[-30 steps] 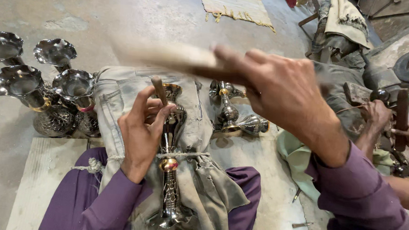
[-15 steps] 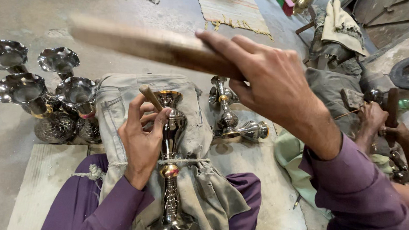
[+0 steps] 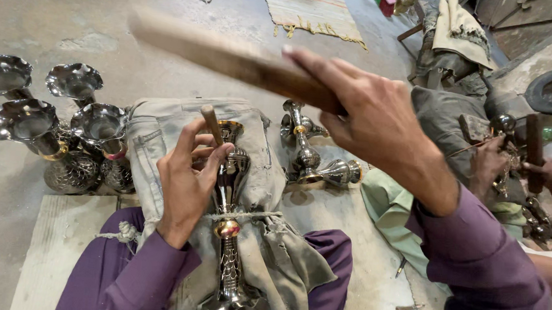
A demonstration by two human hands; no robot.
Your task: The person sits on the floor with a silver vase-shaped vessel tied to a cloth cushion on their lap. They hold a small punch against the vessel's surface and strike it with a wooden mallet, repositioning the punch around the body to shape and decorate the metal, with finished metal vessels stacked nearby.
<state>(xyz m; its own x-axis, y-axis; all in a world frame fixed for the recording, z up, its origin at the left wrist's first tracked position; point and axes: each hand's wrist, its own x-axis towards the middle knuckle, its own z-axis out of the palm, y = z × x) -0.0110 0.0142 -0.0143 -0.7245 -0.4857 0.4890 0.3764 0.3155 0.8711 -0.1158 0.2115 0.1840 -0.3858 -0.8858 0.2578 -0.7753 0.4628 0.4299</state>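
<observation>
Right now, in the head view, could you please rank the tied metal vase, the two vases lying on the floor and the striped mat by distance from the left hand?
1. Tied metal vase: under the left hand, on the lap cloth.
2. Two lying vases: to its right, on the floor.
3. Striped mat: far ahead, at the top.

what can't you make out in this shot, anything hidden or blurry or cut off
- Head view: the wooden stick in the right hand is motion-blurred; its far end is unclear.
- The tip of the small punch held by the left hand is hidden behind the fingers, so contact with the metal vase cannot be told.
- The vase's bottom end is cut off by the cloth and the lower edge.
- Another person's hands at right: their workpiece is too small and cluttered.
</observation>
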